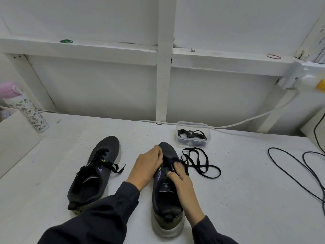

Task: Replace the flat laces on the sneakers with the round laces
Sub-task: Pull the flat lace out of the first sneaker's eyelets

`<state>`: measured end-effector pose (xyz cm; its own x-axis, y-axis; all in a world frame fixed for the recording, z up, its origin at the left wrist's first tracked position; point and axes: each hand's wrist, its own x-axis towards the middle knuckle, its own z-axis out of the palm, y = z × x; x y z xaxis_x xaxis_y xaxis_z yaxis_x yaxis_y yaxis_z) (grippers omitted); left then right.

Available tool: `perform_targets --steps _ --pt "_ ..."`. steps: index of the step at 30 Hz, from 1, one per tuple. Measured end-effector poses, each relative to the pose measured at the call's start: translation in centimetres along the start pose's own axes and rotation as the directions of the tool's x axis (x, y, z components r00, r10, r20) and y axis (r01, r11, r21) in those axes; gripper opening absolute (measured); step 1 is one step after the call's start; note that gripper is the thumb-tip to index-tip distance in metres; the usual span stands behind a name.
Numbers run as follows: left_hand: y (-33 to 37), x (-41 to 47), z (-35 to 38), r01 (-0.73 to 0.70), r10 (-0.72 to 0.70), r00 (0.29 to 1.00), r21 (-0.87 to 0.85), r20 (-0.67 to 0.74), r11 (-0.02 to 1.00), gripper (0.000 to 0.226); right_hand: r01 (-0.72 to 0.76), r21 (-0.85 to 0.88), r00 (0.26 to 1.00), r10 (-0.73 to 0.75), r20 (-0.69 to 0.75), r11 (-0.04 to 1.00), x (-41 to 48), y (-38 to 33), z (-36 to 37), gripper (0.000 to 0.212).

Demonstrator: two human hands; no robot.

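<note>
With my left hand (148, 166) and right hand (182, 180) each in a narrow grip pinching the lace (173, 160) on the sneaker (163, 205) by the bench (246, 194) front edge (eyelets hidden), I should pull evenly, without twists.

White table (246, 191) holds 2 sneakers (93, 175), a loose lace (200, 163), tub (193, 122), bottle (29, 111), cables (269, 152).

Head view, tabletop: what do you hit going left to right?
bottle → laced sneaker → second sneaker → loose lace → cable. The clear box sits behind the loose lace, so I left it out of the order.
</note>
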<state>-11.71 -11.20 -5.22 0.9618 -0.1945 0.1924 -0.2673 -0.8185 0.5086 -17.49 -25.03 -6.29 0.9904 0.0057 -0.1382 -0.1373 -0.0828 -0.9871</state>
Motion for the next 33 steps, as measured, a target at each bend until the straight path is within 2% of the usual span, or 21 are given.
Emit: perform_targets --steps 3,6,9,13,17,22,28,33 --pt "-0.4 0.3 0.3 -0.006 0.004 0.999 -0.044 -0.033 0.999 0.017 -0.02 0.004 1.0 0.02 -0.024 1.0 -0.2 -0.1 -0.1 0.042" --pt "-1.0 -0.5 0.4 0.066 -0.094 0.992 -0.274 -0.089 0.96 0.01 -0.008 0.027 0.999 0.009 -0.038 1.0 -0.5 -0.3 0.1 0.059" --pt "-1.2 -1.9 0.6 0.119 -0.182 0.975 -0.397 -0.125 0.91 0.014 -0.01 0.051 0.998 0.013 -0.055 0.999 -0.4 -0.3 0.2 0.056" --pt "-1.3 -2.8 0.9 0.08 -0.133 0.984 -0.369 -0.119 0.926 0.006 0.002 0.028 0.999 0.0 -0.048 1.0 -0.2 0.1 0.0 0.038" --pt "-1.0 -2.2 0.6 0.097 -0.125 0.985 -0.22 -0.119 0.971 0.013 -0.01 0.069 1.0 0.011 -0.019 0.998 -0.2 0.3 -0.2 0.026" --pt "-1.1 -0.6 0.3 0.137 -0.147 0.984 -0.098 -0.105 0.986 0.018 -0.047 0.092 0.998 0.049 -0.026 0.995 -0.2 0.5 -0.2 0.055" --pt "-0.6 -1.7 0.1 0.202 -0.255 0.963 -0.403 -0.084 0.893 0.016 -0.048 0.108 0.998 0.052 -0.036 0.993 -0.2 0.4 -0.3 0.053" --pt "-1.3 -2.7 1.3 0.137 -0.187 0.979 -0.406 -0.086 0.904 0.015 -0.064 0.1 0.997 0.068 -0.038 0.993 -0.2 0.5 -0.3 0.053"
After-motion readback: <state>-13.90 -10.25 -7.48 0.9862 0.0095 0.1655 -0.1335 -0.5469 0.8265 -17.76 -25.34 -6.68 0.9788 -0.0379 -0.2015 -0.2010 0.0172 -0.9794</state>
